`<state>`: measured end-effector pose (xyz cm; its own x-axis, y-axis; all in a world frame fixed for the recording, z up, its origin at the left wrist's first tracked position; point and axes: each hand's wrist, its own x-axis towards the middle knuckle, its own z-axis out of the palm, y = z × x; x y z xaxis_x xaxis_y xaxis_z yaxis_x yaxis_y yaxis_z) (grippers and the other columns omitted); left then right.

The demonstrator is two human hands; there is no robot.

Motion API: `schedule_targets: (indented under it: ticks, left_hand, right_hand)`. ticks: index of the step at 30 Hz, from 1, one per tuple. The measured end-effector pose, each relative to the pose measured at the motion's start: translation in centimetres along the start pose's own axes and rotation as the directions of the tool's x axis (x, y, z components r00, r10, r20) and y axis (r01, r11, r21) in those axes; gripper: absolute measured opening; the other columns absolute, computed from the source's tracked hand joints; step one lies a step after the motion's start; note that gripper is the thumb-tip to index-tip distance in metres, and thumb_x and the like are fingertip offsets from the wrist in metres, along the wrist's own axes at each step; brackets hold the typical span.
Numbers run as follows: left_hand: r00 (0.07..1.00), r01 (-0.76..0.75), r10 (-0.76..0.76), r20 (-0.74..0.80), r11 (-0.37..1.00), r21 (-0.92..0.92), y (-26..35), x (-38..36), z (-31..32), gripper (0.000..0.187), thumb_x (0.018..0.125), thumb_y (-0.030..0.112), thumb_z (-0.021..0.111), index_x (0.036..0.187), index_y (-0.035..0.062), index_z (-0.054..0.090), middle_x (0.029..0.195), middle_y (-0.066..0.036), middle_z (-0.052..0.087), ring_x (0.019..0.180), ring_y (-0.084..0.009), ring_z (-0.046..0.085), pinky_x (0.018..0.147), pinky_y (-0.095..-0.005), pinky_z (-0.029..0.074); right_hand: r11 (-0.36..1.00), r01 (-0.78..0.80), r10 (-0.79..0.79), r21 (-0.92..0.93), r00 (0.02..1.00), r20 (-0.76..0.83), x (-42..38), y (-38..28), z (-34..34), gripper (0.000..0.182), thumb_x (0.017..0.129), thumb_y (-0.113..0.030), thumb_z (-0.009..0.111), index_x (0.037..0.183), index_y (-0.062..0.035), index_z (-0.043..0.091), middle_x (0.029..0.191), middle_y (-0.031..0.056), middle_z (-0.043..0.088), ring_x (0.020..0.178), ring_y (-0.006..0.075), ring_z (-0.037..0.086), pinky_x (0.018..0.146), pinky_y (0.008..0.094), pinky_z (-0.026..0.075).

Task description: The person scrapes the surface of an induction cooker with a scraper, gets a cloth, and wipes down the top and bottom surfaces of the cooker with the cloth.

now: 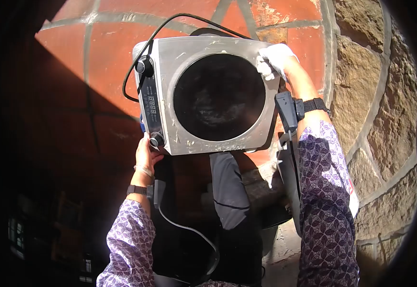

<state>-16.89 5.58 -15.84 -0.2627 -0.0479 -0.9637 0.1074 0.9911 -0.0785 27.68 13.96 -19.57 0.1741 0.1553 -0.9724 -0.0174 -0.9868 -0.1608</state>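
A silver induction cooker (167, 112) with a round black glass plate (219, 97) is in front of me, its surface scratched and scuffed. Its control panel (151, 103), with two black knobs and a small display, runs down the left side. At the lower left corner, beside the lower knob (156, 139), my left hand (144, 154) grips the cooker's edge. My right hand (279, 60) is at the upper right corner, mostly covered by a bunched white cloth (271, 58) pressed to the metal. The cloth hides most of its fingers.
The cooker's black cord (128, 79) loops over its top left. Red floor tiles (65, 48) lie beyond, partly in deep shadow. Rough stone paving (356, 62) fills the right side. Grey devices with cables are strapped to both wrists. Dark cloth (228, 191) hangs below the cooker.
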Motion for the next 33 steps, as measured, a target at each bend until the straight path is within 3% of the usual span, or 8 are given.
schedule_targets:
  ticks: [10, 16, 23, 26, 29, 31, 32, 33]
  left_hand:
    - [0.999, -0.045, 0.045, 0.026, 0.999, -0.029, -0.2, -0.2, -0.2, 0.048, 0.089, 0.054, 0.05, 0.114, 0.0131, 0.056, 0.102, -0.006, 0.062, 0.084, -0.0206, 0.06, 0.075, -0.0385, 0.049]
    - [0.998, -0.051, 0.052, 0.033, 0.998, -0.047, 0.1, -0.4, -0.2, 0.045, 0.09, 0.051, 0.05, 0.115, 0.0141, 0.055, 0.102, -0.006, 0.062, 0.085, -0.0209, 0.06, 0.076, -0.0386, 0.049]
    - [0.998, -0.049, 0.051, 0.038, 0.998, -0.049, -0.3, 0.0, -0.5, 0.043, 0.091, 0.049, 0.049, 0.118, 0.0147, 0.054, 0.102, -0.006, 0.062, 0.086, -0.0213, 0.06, 0.077, -0.0388, 0.049]
    - [0.998, -0.046, 0.048, 0.039, 0.998, -0.046, -0.1, -0.3, -0.3, 0.043, 0.092, 0.048, 0.049, 0.117, 0.0146, 0.054, 0.101, -0.006, 0.062, 0.086, -0.0213, 0.06, 0.077, -0.0386, 0.049]
    - [0.997, -0.046, 0.049, 0.055, 0.998, -0.051, -0.1, -0.2, -0.5, 0.041, 0.092, 0.048, 0.049, 0.116, 0.0147, 0.054, 0.1, -0.006, 0.062, 0.084, -0.0208, 0.06, 0.076, -0.0374, 0.049]
    - [0.996, -0.05, 0.053, 0.069, 0.997, -0.052, -0.1, -0.2, -0.5, 0.04, 0.092, 0.047, 0.049, 0.115, 0.0151, 0.055, 0.099, -0.005, 0.062, 0.082, -0.0202, 0.061, 0.075, -0.0362, 0.05]
    - [0.996, -0.049, 0.052, 0.07, 0.998, -0.051, -0.2, -0.2, -0.5, 0.04, 0.092, 0.047, 0.049, 0.115, 0.0151, 0.055, 0.099, -0.005, 0.062, 0.082, -0.0202, 0.061, 0.075, -0.0362, 0.05]
    - [0.996, -0.052, 0.056, 0.066, 0.997, -0.057, -0.3, -0.1, -0.6, 0.04, 0.092, 0.047, 0.05, 0.115, 0.015, 0.055, 0.099, -0.005, 0.062, 0.081, -0.0199, 0.061, 0.074, -0.0358, 0.05]
  right_hand:
    - [0.958, 0.106, -0.08, 0.265, 0.991, -0.108, -1.0, 1.3, 1.3, 0.017, 0.078, 0.0, 0.049, 0.061, -0.0016, 0.052, 0.056, 0.0106, 0.052, 0.042, 0.0142, 0.042, 0.036, 0.0284, 0.029]
    - [0.879, 0.156, -0.098, 0.45, 0.984, -0.151, 0.8, 4.4, 1.2, 0.015, 0.085, -0.011, 0.056, 0.074, -0.0015, 0.06, 0.058, 0.0071, 0.056, 0.044, 0.0127, 0.05, 0.038, 0.0257, 0.036]
    - [0.899, 0.211, -0.147, 0.383, 0.971, -0.189, -0.8, 2.9, 2.3, 0.017, 0.087, -0.014, 0.057, 0.085, 0.0024, 0.062, 0.063, 0.0115, 0.061, 0.046, 0.0131, 0.052, 0.037, 0.0262, 0.037]
    - [0.902, 0.283, -0.214, 0.326, 0.949, -0.232, -1.3, 2.5, 2.5, 0.019, 0.087, -0.012, 0.052, 0.073, -0.0006, 0.056, 0.063, 0.0134, 0.06, 0.042, 0.0141, 0.046, 0.036, 0.0283, 0.033]
    - [0.928, 0.253, -0.216, 0.275, 0.964, -0.156, -0.7, 2.8, 1.6, 0.02, 0.088, -0.014, 0.056, 0.087, 0.004, 0.063, 0.067, 0.0133, 0.064, 0.046, 0.012, 0.053, 0.038, 0.0252, 0.039]
    - [0.949, 0.312, -0.301, 0.05, 0.94, -0.162, 0.6, 3.5, 0.7, 0.02, 0.089, -0.014, 0.055, 0.087, 0.0037, 0.063, 0.066, 0.0117, 0.063, 0.045, 0.0111, 0.052, 0.038, 0.0242, 0.038]
    - [0.929, 0.286, -0.24, 0.236, 0.948, -0.207, 0.9, 4.0, 0.6, 0.026, 0.091, -0.022, 0.055, 0.087, 0.0031, 0.062, 0.065, 0.0104, 0.062, 0.044, 0.0108, 0.05, 0.038, 0.0244, 0.037]
    - [0.929, 0.286, -0.239, 0.236, 0.948, -0.21, 0.8, 4.2, -0.1, 0.026, 0.091, -0.022, 0.055, 0.087, 0.0031, 0.062, 0.065, 0.0104, 0.062, 0.044, 0.0108, 0.05, 0.038, 0.0244, 0.037]
